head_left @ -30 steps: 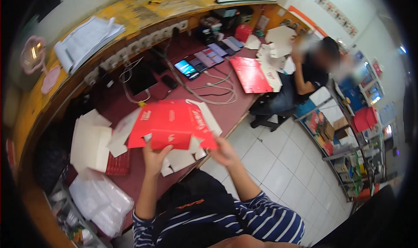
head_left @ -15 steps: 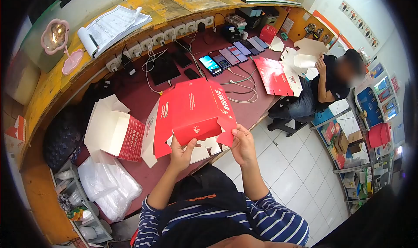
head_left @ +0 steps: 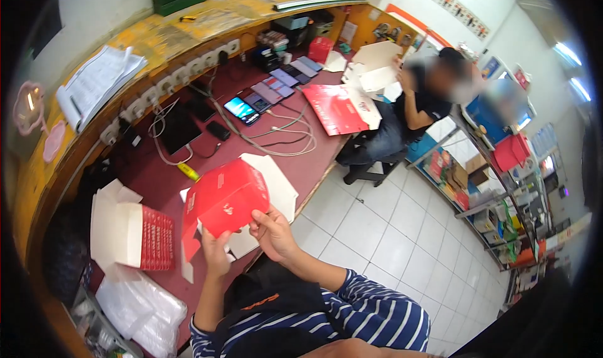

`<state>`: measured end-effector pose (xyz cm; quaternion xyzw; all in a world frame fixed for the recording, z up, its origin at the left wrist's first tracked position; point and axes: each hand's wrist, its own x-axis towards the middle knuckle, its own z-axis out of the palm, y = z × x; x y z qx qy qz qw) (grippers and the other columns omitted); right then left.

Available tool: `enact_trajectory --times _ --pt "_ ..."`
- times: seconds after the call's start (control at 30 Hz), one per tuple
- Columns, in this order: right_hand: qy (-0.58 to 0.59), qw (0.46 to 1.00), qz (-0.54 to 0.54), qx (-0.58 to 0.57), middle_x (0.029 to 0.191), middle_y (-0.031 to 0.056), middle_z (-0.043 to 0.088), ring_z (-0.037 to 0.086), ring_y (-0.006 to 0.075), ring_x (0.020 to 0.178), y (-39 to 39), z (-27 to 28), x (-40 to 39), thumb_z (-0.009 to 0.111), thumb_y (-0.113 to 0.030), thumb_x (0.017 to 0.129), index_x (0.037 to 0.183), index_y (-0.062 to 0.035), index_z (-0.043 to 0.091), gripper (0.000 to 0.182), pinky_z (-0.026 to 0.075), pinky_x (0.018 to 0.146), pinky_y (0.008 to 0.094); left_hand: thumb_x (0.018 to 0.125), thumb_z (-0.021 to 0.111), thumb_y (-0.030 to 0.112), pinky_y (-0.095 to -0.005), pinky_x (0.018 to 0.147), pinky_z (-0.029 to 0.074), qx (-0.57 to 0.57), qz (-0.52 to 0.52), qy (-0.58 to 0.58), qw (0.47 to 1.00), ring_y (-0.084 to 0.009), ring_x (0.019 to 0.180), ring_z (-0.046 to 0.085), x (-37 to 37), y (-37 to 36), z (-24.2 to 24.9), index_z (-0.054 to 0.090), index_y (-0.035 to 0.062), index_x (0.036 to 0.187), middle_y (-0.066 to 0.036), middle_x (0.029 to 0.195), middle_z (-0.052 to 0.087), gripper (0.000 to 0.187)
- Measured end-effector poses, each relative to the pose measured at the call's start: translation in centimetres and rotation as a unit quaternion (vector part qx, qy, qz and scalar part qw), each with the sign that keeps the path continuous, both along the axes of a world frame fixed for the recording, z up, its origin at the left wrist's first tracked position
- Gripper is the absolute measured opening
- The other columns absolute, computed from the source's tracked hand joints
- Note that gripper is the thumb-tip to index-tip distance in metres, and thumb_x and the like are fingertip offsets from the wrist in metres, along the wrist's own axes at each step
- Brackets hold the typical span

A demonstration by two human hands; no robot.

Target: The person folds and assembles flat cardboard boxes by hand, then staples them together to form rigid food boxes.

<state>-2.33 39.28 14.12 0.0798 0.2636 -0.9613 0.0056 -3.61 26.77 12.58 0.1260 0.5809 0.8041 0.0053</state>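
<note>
Between my two hands is a red carton (head_left: 227, 198), partly folded, its printed outside toward the camera. My left hand (head_left: 217, 252) pinches its lower edge. The fingers of my right hand (head_left: 271, 231) close on its right corner. Behind and beneath it, a pale cardboard sheet (head_left: 281, 185) lies on the dark red table (head_left: 317, 172). To the left stands an open box (head_left: 157, 238) with a white inside and red printed side.
Phones (head_left: 270, 89), cables and a tablet (head_left: 176, 128) lie farther back. A seated person (head_left: 418, 97) handles cardboard at the right, beside a red sheet (head_left: 330, 110). Clear plastic bags (head_left: 141, 308) are at the lower left; a shelf (head_left: 483, 188) stands at the right.
The view has turned right. The red carton is now tilted and bent, with its broad panel foreshortened. My right hand has shifted along its edge, and a pale sheet now shows behind it.
</note>
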Motion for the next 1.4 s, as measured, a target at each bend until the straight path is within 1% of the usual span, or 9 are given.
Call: enact_trajectory --times 0.07,0.3,0.6,0.7,0.87,0.97,1.2,1.3,1.4 --pt "0.016 1.0 -0.009 0.014 0.079 -0.0005 0.054 0.048 0.0064 0.061 0.8 0.1 -0.2 0.057 -0.007 0.077 0.094 -0.0064 0.049 0.019 0.039 0.054 0.0206 0.08 0.05 0.024 -0.0347 0.087 0.036 0.459 -0.075 -0.155 0.872 -0.0214 0.104 0.045 0.0 0.0 2.6 0.04 0.0023 0.112 -0.01 0.112 0.046 0.039" --pt "0.129 0.929 -0.157 0.309 0.096 0.0041 0.055 0.051 0.0098 0.088 -0.3 0.1 1.8 0.061 0.0 0.073 0.101 -0.0002 0.05 0.031 0.042 0.077 0.025 0.083 0.048 0.019 -0.0346 0.093 0.029 0.154 -0.005 -0.037 0.987 -0.0194 0.106 0.043 -0.2 -2.0 -1.3 0.041 0.0028 0.114 -0.007 0.114 0.046 0.035" --pt "0.198 0.947 -0.103 0.23 0.093 0.0042 0.059 0.054 0.0127 0.087 -2.6 -2.5 2.2 0.063 -0.001 0.071 0.091 -0.0026 0.058 0.021 0.042 0.076 0.0274 0.083 0.046 0.032 -0.0361 0.091 0.032 0.344 -0.059 -0.214 0.912 -0.0208 0.104 0.044 0.5 -1.4 4.5 0.041 0.0049 0.116 -0.009 0.114 0.047 0.043" --pt "0.375 0.632 0.084 0.673 0.113 0.0074 0.049 0.047 0.0232 0.102 -1.2 -4.3 1.0 0.053 -0.011 0.08 0.105 -0.0049 0.053 0.026 0.035 0.089 0.0367 0.082 0.045 0.038 -0.0374 0.091 0.033 0.389 -0.105 -0.314 0.86 -0.0226 0.105 0.044 -0.1 -3.3 3.4 0.039 0.005 0.117 -0.01 0.116 0.046 0.049" --pt "0.001 0.98 0.158 0.123 0.093 0.0066 0.059 0.057 0.0209 0.083 4.4 -1.7 0.7 0.045 -0.028 0.085 0.107 -0.0007 0.048 0.035 0.046 0.073 0.0313 0.081 0.047 0.034 -0.036 0.082 0.042 0.186 -0.067 -0.248 0.948 -0.0226 0.098 0.05 -2.4 -11.7 -5.2 0.043 -0.0016 0.11 -0.012 0.108 0.051 0.046" --pt "0.094 0.928 0.241 0.267 0.092 0.0068 0.058 0.057 0.0136 0.08 7.3 -1.8 -0.8 0.047 -0.028 0.085 0.105 0.0005 0.049 0.035 0.046 0.071 0.0254 0.08 0.047 0.041 -0.04 0.082 0.042 -0.049 -0.093 -0.11 0.988 -0.0249 0.099 0.049 -2.3 -12.7 -3.6 0.043 0.0011 0.111 -0.012 0.11 0.049 0.051" --pt "0.056 0.985 0.031 0.159 0.089 0.0041 0.058 0.054 0.0067 0.077 0.9 -1.1 -1.1 0.051 -0.02 0.083 0.096 -0.0006 0.053 0.024 0.044 0.068 0.0219 0.083 0.044 0.037 -0.0371 0.084 0.041 0.201 -0.249 0.032 0.947 -0.0223 0.102 0.047 0.0 -6.8 -3.8 0.036 0.0025 0.119 -0.009 0.11 0.048 0.05" --pt "0.097 0.977 -0.021 0.188 0.09 0.0037 0.056 0.053 0.0097 0.081 -0.8 -1.1 -0.7 0.053 -0.015 0.082 0.099 -0.0006 0.05 0.022 0.043 0.072 0.0242 0.086 0.037 0.038 -0.031 0.069 0.046 0.244 0.022 -0.194 0.95 -0.0162 0.081 0.054 1.9 -3.6 -1.8 0.042 0.0055 0.114 -0.006 0.093 0.054 0.043" --pt "0.145 0.964 -0.096 0.201 0.097 0.0047 0.053 0.051 0.0122 0.09 -2.2 -1.1 -0.8 0.054 -0.007 0.08 0.104 -0.0013 0.045 0.026 0.042 0.078 0.0255 0.089 0.032 0.034 -0.0219 0.048 0.038 0.602 -0.352 -0.183 0.693 -0.0088 0.055 0.047 1.8 -3.2 0.3 0.048 0.0088 0.1 0.001 0.069 0.052 0.032"
